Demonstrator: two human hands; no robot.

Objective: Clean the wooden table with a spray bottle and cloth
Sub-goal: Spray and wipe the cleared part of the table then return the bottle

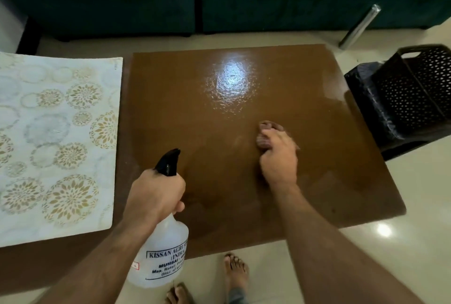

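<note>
Hidden or cut off at the table

The cloth (264, 134) is mostly covered by the right hand (278, 157), only a bunched edge showing; the left hand (156, 194) hides the spray bottle (162, 255) neck and trigger, and its label runs out of sight round the side; the patterned mat (56, 142) and black basket (410, 98) are cut by the frame edges; the wiping hand is slightly blurred

Dim room; overhead glare on table (170, 108) (edges bowed).
</note>
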